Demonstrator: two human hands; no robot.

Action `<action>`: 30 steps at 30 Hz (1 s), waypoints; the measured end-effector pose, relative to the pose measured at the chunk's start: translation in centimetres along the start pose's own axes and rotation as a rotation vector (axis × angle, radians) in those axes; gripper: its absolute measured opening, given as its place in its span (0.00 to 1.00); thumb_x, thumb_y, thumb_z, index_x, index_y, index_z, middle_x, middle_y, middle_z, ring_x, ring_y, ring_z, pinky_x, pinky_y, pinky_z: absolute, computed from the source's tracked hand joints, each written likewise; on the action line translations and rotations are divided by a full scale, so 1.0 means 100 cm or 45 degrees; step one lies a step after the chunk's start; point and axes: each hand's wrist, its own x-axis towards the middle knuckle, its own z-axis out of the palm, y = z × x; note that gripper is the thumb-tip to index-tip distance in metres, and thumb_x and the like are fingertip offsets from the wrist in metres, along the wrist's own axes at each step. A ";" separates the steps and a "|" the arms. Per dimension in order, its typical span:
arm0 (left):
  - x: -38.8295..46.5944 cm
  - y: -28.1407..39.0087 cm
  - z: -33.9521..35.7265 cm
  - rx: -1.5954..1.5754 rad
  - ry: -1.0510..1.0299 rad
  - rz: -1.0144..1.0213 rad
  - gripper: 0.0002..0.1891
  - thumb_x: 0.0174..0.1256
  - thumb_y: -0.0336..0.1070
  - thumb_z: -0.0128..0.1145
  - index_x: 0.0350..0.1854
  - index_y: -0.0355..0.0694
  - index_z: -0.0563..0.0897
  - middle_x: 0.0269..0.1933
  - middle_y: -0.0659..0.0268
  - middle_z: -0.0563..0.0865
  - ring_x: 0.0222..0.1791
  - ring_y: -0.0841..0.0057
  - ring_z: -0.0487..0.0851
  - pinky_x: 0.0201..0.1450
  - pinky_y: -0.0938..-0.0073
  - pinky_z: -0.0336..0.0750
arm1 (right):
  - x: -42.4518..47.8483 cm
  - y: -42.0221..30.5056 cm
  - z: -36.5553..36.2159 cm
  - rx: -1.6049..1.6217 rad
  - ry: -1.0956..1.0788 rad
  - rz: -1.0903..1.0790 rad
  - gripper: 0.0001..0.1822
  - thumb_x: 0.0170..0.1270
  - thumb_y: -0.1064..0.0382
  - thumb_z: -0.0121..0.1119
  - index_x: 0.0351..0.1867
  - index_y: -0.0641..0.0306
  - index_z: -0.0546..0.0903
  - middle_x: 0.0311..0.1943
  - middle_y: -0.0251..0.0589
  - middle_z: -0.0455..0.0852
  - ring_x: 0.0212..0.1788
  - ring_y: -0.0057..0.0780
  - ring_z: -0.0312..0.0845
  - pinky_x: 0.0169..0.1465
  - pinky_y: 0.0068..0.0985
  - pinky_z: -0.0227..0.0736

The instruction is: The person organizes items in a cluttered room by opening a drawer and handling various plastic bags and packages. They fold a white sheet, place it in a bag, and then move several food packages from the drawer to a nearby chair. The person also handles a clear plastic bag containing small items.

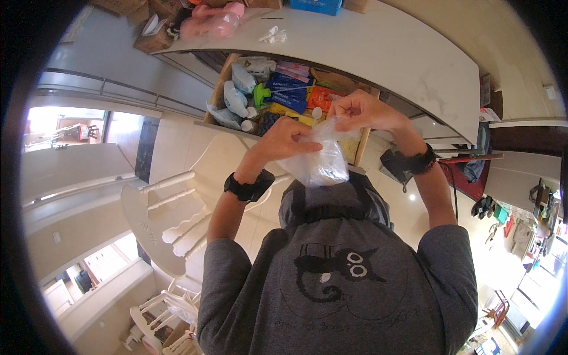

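Note:
My left hand (286, 140) pinches one side of a clear plastic bag (330, 164) with its thumb and fingers. Opposite it, my right hand (370, 111) grips the bag's gathered upper edge. The bag bulges with something pale or shiny that I cannot make out through the film. It hangs in front of my body, over the near edge of an open wooden drawer (360, 148). Inside the drawer lie blue packets (288, 92), an orange-red packet (323, 98), a green spray-pump head (261, 93), white-capped bottles (249, 126) and several pale soft packs (235, 98).
Above the drawer runs a white marbled countertop (355, 42) bearing a crumpled tissue (273, 34), pink dumbbells (213, 22) in plastic and a blue box (316, 5). A cream wooden chair (155, 226) stands at my left. A dark bin-like object (396, 166) is on the floor at right.

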 end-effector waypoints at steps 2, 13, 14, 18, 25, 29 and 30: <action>0.000 -0.002 -0.003 0.074 0.010 -0.004 0.17 0.47 0.48 0.62 0.22 0.35 0.82 0.15 0.63 0.75 0.15 0.79 0.69 0.19 0.79 0.60 | -0.004 -0.003 -0.003 -0.017 -0.035 0.068 0.17 0.48 0.64 0.63 0.18 0.61 0.64 0.25 0.27 0.68 0.28 0.15 0.61 0.34 0.16 0.58; 0.010 0.005 -0.004 0.317 -0.150 -0.098 0.22 0.46 0.53 0.59 0.22 0.34 0.80 0.17 0.58 0.75 0.18 0.68 0.75 0.22 0.72 0.64 | -0.012 -0.028 -0.002 -0.619 0.178 0.032 0.10 0.42 0.75 0.51 0.31 0.65 0.71 0.25 0.29 0.68 0.29 0.15 0.64 0.33 0.16 0.62; 0.011 0.003 -0.004 0.337 -0.163 -0.109 0.22 0.47 0.54 0.58 0.22 0.34 0.80 0.16 0.58 0.75 0.18 0.68 0.75 0.22 0.72 0.64 | -0.011 -0.028 -0.001 -0.543 0.226 -0.027 0.11 0.43 0.75 0.50 0.32 0.65 0.71 0.25 0.30 0.69 0.30 0.16 0.65 0.34 0.16 0.63; 0.016 -0.003 0.001 0.414 -0.175 -0.076 0.23 0.47 0.55 0.58 0.19 0.33 0.79 0.15 0.58 0.74 0.17 0.66 0.74 0.22 0.70 0.65 | -0.006 -0.021 0.002 -0.355 0.493 -0.217 0.11 0.47 0.77 0.48 0.34 0.66 0.73 0.27 0.33 0.73 0.32 0.19 0.68 0.37 0.17 0.67; 0.028 0.015 0.005 0.464 -0.052 0.006 0.25 0.48 0.56 0.59 0.19 0.33 0.78 0.15 0.58 0.75 0.17 0.68 0.75 0.22 0.70 0.66 | 0.005 -0.012 0.015 -0.761 1.275 -0.596 0.13 0.45 0.80 0.55 0.34 0.66 0.75 0.28 0.35 0.78 0.29 0.19 0.75 0.33 0.18 0.71; 0.022 0.016 0.005 0.281 0.068 -0.016 0.20 0.51 0.52 0.59 0.24 0.35 0.80 0.16 0.60 0.76 0.16 0.70 0.74 0.21 0.72 0.65 | -0.004 -0.011 0.013 -0.335 1.332 -0.423 0.05 0.54 0.72 0.56 0.33 0.66 0.76 0.27 0.34 0.79 0.28 0.16 0.75 0.31 0.16 0.71; 0.022 0.019 0.003 0.295 0.061 -0.024 0.19 0.52 0.51 0.59 0.26 0.36 0.81 0.16 0.61 0.76 0.16 0.72 0.73 0.21 0.73 0.65 | -0.006 -0.005 0.008 -0.167 1.330 -0.370 0.05 0.56 0.70 0.56 0.33 0.66 0.76 0.27 0.33 0.79 0.28 0.16 0.75 0.31 0.16 0.71</action>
